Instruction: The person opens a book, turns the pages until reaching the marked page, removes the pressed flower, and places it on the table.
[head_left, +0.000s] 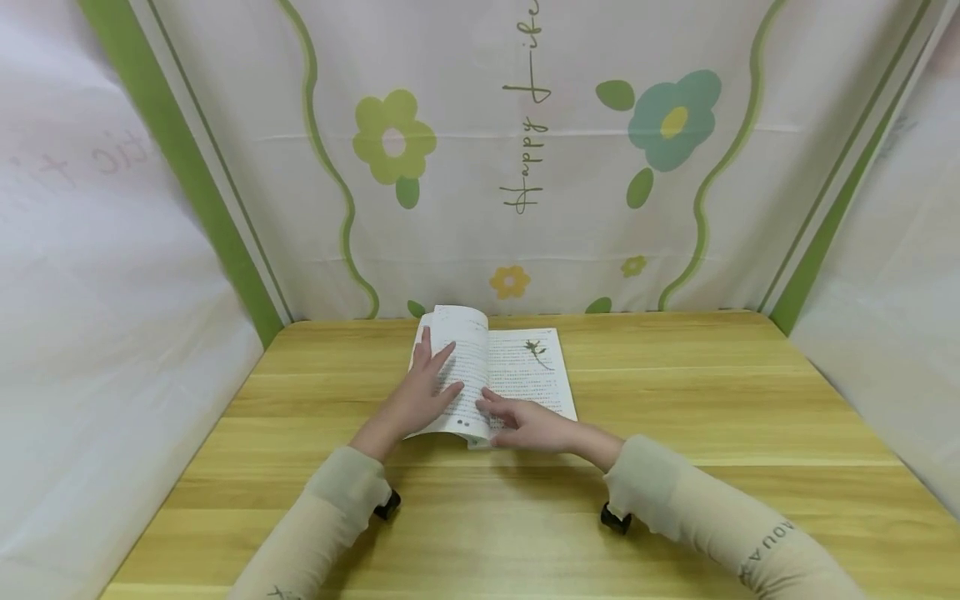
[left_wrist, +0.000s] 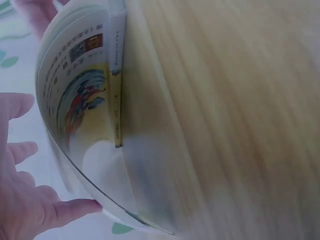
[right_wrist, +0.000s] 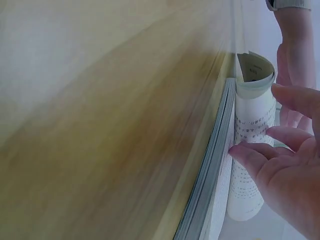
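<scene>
An open book (head_left: 517,367) lies near the far side of the table, with printed text and a small flower drawing on its right page. My left hand (head_left: 423,393) has its fingers spread over the bulging left pages. In the left wrist view, that hand (left_wrist: 30,195) is against the outside of the curved pages, and a colourful inner cover (left_wrist: 85,107) shows beneath. My right hand (head_left: 536,425) reaches to the middle fold with extended fingers. In the right wrist view, its fingertips are close to the rolled left pages (right_wrist: 247,120); firm contact is unclear.
The wooden table (head_left: 675,417) extends around the book. A white curtain with printed flowers (head_left: 450,233) hangs behind the table's far edge, and white fabric sides (head_left: 112,275) stand to left and right. A dark wrist device (head_left: 615,518) sits below each cuff.
</scene>
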